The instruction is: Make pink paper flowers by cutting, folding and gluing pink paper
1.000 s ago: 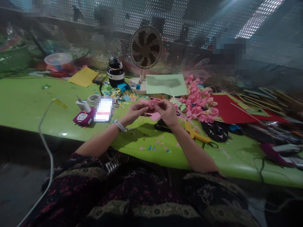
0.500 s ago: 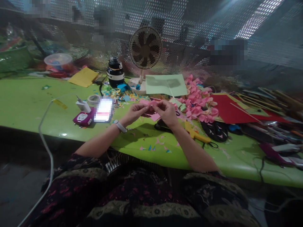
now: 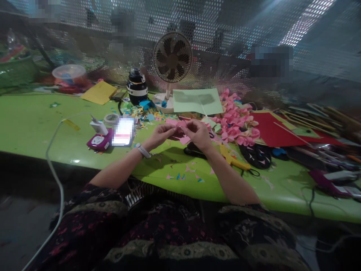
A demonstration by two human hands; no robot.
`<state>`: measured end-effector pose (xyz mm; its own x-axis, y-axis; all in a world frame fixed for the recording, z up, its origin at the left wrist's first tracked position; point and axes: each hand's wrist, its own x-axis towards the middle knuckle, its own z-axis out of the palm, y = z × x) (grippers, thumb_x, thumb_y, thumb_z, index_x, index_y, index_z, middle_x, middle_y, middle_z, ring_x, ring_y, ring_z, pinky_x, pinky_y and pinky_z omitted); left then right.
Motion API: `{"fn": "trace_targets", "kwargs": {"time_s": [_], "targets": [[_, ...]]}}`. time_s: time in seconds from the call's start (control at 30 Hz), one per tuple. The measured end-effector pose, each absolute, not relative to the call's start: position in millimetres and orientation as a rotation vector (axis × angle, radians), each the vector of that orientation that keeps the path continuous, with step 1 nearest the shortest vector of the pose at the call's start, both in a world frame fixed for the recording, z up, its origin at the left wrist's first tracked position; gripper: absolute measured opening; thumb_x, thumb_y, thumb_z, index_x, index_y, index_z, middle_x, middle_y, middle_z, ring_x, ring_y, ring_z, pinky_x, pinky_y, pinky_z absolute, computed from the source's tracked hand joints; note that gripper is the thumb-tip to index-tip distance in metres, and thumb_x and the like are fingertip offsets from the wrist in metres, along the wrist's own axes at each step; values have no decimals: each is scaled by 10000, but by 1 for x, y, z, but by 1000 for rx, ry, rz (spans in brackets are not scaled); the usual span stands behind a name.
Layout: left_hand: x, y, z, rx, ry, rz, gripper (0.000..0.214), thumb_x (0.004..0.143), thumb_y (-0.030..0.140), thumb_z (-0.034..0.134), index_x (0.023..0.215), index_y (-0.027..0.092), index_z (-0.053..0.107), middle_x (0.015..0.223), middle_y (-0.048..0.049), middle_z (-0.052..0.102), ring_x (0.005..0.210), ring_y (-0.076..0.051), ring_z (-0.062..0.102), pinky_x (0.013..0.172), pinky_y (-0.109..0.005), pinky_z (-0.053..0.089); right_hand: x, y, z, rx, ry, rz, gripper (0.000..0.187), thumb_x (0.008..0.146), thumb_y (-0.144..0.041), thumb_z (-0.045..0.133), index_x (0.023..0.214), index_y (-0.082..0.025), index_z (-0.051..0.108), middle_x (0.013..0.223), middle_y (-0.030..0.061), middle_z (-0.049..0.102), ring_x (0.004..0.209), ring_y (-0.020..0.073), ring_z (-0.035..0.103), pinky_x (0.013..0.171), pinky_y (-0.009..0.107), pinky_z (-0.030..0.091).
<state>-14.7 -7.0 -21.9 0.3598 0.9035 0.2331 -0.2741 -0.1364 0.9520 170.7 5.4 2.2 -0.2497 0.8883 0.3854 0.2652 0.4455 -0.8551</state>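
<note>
Between my two hands, just above the green table (image 3: 70, 150), is a small pink paper piece (image 3: 181, 124). My left hand (image 3: 162, 134) pinches it from the left, thumb against fingers, with a pale watch on the wrist. From the right, my right hand (image 3: 199, 133) pinches the same piece, its fingertips close to the left thumb. More pink paper (image 3: 185, 139) lies beneath the hands. To the right of them sits a heap of pink paper petals (image 3: 235, 120). A yellow glue gun (image 3: 232, 160) rests beside my right forearm.
A phone (image 3: 123, 131) and a purple socket block (image 3: 99, 141) with a white charger lie left. Behind stand a black bottle (image 3: 137, 87), a small fan (image 3: 172, 58) and a light green sheet (image 3: 197, 101). Red sheets (image 3: 275, 130) lie right; paper scraps (image 3: 180, 176) dot the front.
My fingertips have shifted slightly on the pink paper piece. Both hands keep nearly the same place, and the things on the table have not moved.
</note>
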Motion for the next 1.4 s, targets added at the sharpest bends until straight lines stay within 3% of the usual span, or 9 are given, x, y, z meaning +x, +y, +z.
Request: {"fn": "trace_targets", "kwargs": {"time_s": [0.13,0.23,0.33,0.5,0.63,0.77,1.23,1.33,1.4], "targets": [[-14,-5,-23,1253,676,1122,310,816,421,761,834,123,677,816,-98,774,830,-212,773,799,-341,633,172,2,13,-1055,-1609,929,595,688,-765,705,865,-231,511,722,-20,622,602,131,615,544,255,498],[-14,-4,-23,1210,697,1090,310,799,413,774,824,123,666,768,-88,765,789,-207,771,781,-339,633,173,-2,20,-1077,-1707,1032,571,770,-782,610,745,-223,496,597,-27,571,513,114,552,494,244,443],[-14,-4,-23,1170,674,1062,310,773,401,794,809,127,655,745,-82,759,782,-212,772,735,-312,630,175,-4,19,-1035,-1845,1036,551,833,-725,583,642,-224,458,534,-32,514,484,106,488,499,252,401],[-17,-6,-21,1131,651,971,352,750,432,803,779,133,621,731,-85,755,751,-215,770,648,-281,611,174,-2,11,-1017,-1986,816,441,909,-584,540,662,-236,430,563,-37,479,530,122,446,554,274,382],[-19,-5,-19,1210,687,903,407,696,429,858,739,123,593,826,-113,775,754,-179,760,658,-259,594,173,-1,9,-1030,-2040,680,385,921,-522,515,680,-235,428,594,-26,478,572,136,446,589,285,374],[-21,-2,-19,1287,692,924,421,707,451,850,743,122,591,775,-75,760,675,-122,724,694,-262,592,173,-1,11,-1066,-2063,626,398,936,-521,485,669,-231,423,583,-29,459,572,135,433,601,287,361],[-19,-3,-22,1337,806,1019,329,796,434,785,857,137,656,803,-63,760,712,-135,734,593,-208,546,177,2,14,-1068,-2145,658,506,928,-655,465,678,-217,510,622,-1,544,626,154,512,635,276,399],[-18,-1,-23,1325,830,1032,283,807,387,786,840,135,662,794,-61,758,677,-115,717,612,-211,552,199,17,19,-1255,-2170,769,408,952,-548,493,749,-204,575,639,12,625,625,161,584,631,269,442],[-18,2,-24,1289,848,1057,263,807,357,791,821,132,654,798,-64,758,663,-109,707,639,-227,564,219,31,21,-1480,-2167,525,241,920,-403,577,842,-185,640,811,53,715,749,181,648,707,275,470]]}}
